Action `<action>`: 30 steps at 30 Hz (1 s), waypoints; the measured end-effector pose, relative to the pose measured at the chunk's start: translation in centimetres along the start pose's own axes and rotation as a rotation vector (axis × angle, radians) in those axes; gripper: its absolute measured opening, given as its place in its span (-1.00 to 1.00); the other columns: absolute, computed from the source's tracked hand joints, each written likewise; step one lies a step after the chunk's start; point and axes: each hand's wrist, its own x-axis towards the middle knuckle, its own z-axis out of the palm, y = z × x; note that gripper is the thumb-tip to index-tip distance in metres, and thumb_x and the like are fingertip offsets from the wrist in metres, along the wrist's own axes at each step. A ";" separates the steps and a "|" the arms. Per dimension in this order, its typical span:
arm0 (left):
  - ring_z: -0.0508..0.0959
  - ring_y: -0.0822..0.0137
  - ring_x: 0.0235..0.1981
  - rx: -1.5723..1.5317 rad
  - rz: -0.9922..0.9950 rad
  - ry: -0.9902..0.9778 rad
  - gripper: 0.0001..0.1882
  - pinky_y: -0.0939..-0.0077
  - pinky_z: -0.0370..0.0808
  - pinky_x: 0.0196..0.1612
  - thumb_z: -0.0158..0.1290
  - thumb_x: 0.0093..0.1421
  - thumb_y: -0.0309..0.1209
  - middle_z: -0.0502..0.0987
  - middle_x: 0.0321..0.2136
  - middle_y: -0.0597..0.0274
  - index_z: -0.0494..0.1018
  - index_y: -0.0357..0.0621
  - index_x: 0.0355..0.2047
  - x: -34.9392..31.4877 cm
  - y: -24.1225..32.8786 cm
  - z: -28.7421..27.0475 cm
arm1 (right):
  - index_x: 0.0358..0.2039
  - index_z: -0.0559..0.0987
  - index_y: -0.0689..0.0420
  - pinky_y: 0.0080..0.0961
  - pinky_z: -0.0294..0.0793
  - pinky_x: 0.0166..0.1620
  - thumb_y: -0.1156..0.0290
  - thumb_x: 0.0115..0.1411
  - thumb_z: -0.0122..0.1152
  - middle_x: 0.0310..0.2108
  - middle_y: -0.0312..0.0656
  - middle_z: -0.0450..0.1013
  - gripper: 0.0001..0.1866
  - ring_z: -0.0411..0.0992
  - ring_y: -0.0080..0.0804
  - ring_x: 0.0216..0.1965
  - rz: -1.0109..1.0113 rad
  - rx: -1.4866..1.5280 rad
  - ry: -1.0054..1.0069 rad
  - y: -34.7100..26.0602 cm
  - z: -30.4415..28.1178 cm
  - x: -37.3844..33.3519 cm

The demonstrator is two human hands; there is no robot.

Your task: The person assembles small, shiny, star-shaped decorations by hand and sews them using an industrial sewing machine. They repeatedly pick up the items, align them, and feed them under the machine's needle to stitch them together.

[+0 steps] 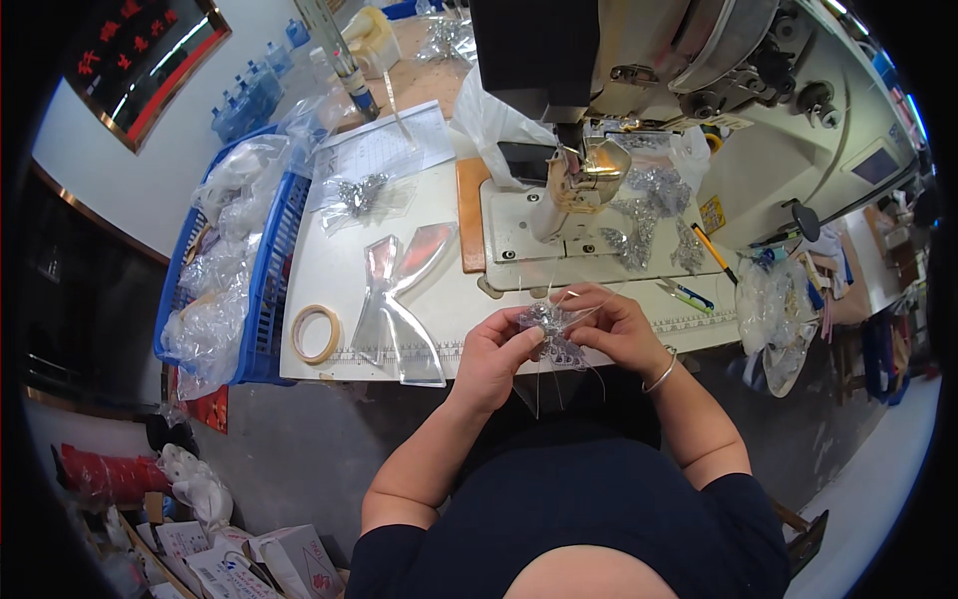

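Note:
At the front edge of the white sewing table, both my hands are closed on a silvery beaded appliqué [566, 351] with loose threads trailing from it. My left hand [496, 349] pinches its left side, thumb on top. The fingers of my right hand [617, 324] grip its right side, close to the threads. Straight ahead stands a sewing machine [529, 215], its head above the metal plate. More silvery beaded pieces [649, 215] lie right of the needle area. To my left is a clear, bow-shaped plastic template [404, 299].
A roll of tape [316, 334] lies at the table's left edge beside a blue basket [267, 290] of plastic-wrapped goods. Paper sheets [419, 135] and a bagged beaded piece [359, 195] lie farther back. Right of my hands are pens [689, 296] and an orange pen [714, 253].

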 end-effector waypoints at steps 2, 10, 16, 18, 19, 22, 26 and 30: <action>0.45 0.53 -0.39 0.058 0.062 -0.004 -0.75 0.67 0.42 -0.31 0.06 0.11 -0.55 0.49 -0.36 0.25 0.39 -0.32 -0.17 -0.1 0.0 0.1 | 0.01 0.41 0.19 -0.58 0.50 -0.20 0.72 0.03 0.12 0.10 -0.08 0.23 -0.53 0.45 -0.46 -0.17 -0.077 -0.089 -0.022 -0.6 0.5 0.1; 0.46 0.53 -0.36 0.228 0.184 -0.007 -0.63 0.66 0.43 -0.27 0.06 0.11 -0.59 0.47 -0.36 0.26 0.37 -0.26 -0.04 -0.9 0.6 0.7 | 0.06 0.37 0.19 -0.60 0.50 -0.18 0.78 -0.01 0.05 0.17 -0.10 0.13 -0.45 0.45 -0.42 -0.16 0.042 -0.054 -0.085 -1.7 0.4 -0.6; 0.45 0.49 -0.38 -0.021 0.031 -0.118 -0.60 0.62 0.43 -0.28 0.08 0.09 -0.59 0.47 -0.36 0.24 0.35 -0.25 -0.02 -0.7 0.6 0.1 | 0.00 0.40 0.22 -0.60 0.48 -0.18 0.70 0.05 0.12 -0.19 -0.16 0.45 -0.55 0.46 -0.51 -0.21 0.183 0.298 -0.109 0.1 -0.1 -1.1; 0.45 0.49 -0.39 -0.014 0.050 -0.098 -0.59 0.61 0.44 -0.29 0.08 0.09 -0.59 0.48 -0.37 0.23 0.35 -0.25 -0.02 -0.6 0.5 0.1 | 0.00 0.40 0.21 -0.61 0.49 -0.19 0.68 0.05 0.16 -0.30 -0.19 0.48 -0.55 0.48 -0.52 -0.27 0.098 0.169 -0.003 -0.2 1.0 -1.0; 0.45 0.50 -0.39 0.020 0.080 -0.074 -0.59 0.62 0.44 -0.30 0.07 0.09 -0.59 0.48 -0.37 0.23 0.34 -0.25 -0.02 -0.6 0.5 0.0 | 0.00 0.40 0.21 -0.62 0.49 -0.20 0.67 0.05 0.17 -0.35 -0.20 0.50 -0.55 0.48 -0.53 -0.29 0.055 0.104 0.048 -0.4 1.5 -0.9; 0.45 0.51 -0.41 0.071 0.107 -0.026 -0.59 0.63 0.44 -0.31 0.07 0.08 -0.61 0.48 -0.39 0.23 0.34 -0.24 -0.01 -0.8 0.5 0.3 | 0.00 0.41 0.21 -0.63 0.49 -0.22 0.65 0.03 0.21 -0.36 -0.20 0.50 -0.54 0.49 -0.54 -0.35 -0.090 -0.118 0.070 -0.6 2.0 -1.0; 0.45 0.52 -0.42 0.080 0.146 0.002 -0.58 0.65 0.44 -0.31 0.06 0.08 -0.63 0.47 -0.42 0.25 0.35 -0.22 -0.01 -1.0 0.6 0.8 | -0.13 0.50 0.25 -0.59 0.53 -0.24 0.63 0.00 0.25 -0.36 -0.15 0.52 -0.64 0.52 -0.49 -0.33 -0.136 -0.296 0.170 -0.6 2.3 -1.0; 0.46 0.51 -0.42 0.105 0.162 0.009 -0.58 0.64 0.46 -0.31 0.06 0.08 -0.63 0.46 -0.43 0.25 0.35 -0.21 -0.02 -1.1 0.4 0.9 | -0.15 0.52 0.27 -0.60 0.53 -0.24 0.62 -0.02 0.28 -0.38 -0.12 0.53 -0.65 0.54 -0.45 -0.34 -0.183 -0.339 0.207 0.1 2.3 -1.1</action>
